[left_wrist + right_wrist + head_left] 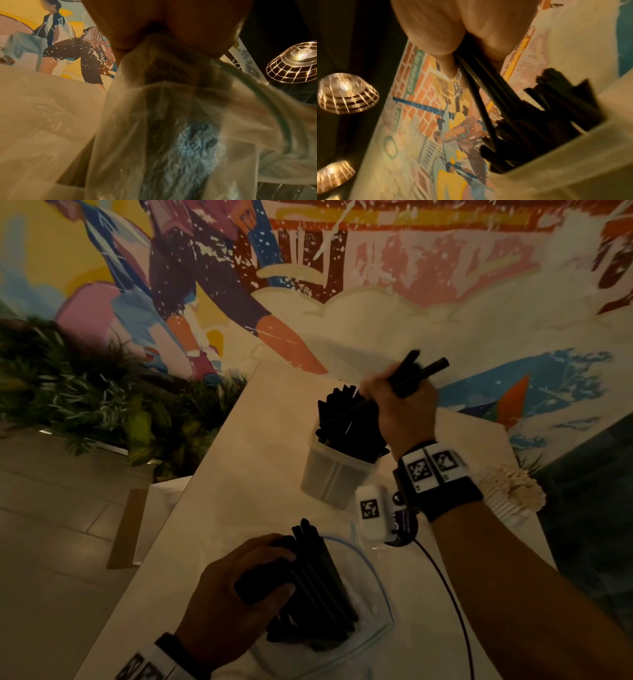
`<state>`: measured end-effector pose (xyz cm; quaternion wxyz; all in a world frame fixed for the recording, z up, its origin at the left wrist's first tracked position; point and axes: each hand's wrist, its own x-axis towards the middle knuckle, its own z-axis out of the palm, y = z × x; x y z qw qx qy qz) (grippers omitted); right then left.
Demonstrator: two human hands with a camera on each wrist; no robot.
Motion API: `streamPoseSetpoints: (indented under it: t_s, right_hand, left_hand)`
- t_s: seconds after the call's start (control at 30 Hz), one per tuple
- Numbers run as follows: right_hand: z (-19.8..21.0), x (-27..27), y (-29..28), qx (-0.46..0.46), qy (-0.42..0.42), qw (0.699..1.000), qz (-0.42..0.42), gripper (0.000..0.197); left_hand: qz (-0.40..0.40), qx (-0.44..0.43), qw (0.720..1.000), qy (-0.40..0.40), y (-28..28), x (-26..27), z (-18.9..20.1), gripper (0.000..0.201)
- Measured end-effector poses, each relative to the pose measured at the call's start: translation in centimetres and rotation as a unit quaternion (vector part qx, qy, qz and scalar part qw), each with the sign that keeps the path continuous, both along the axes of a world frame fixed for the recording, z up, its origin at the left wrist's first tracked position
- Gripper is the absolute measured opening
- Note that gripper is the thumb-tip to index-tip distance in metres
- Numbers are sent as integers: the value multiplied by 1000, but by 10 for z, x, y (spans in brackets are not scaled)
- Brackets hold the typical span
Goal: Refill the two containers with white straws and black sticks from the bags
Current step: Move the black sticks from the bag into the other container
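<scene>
A translucent container [334, 474] stands mid-table, packed with black sticks [349, 422]. My right hand [400, 409] hovers just above it and grips a small bunch of black sticks [416, 373], their lower ends reaching down among those in the container [556, 155]. Near the front edge lies a clear zip bag [371, 594] with a bundle of black sticks [318, 580] poking out. My left hand [239, 587] holds that bag around the bundle; the bag [154, 121] fills the left wrist view. A second container of white straws [507, 491] sits behind my right forearm.
The white table [239, 474] narrows toward a painted mural wall [342, 268]. Green plants [85, 392] border its left side. A black cable [452, 601] trails from my right wrist camera across the tabletop. Woven lamps [346, 93] hang overhead.
</scene>
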<state>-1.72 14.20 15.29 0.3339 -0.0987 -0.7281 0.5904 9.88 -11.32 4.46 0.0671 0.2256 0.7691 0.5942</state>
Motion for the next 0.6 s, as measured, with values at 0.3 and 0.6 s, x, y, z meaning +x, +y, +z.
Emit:
streamPoseSetpoints:
  t_s: [0.3, 0.6]
  right_hand:
    - [-3, 0, 10, 51, -16, 998, -41, 14]
    - [28, 10, 2, -51, 174, 983, -4, 16]
  left_hand:
    - [1, -2, 1000, -3, -2, 1, -1, 33]
    - [2, -1, 1000, -8, -2, 2, -2, 33]
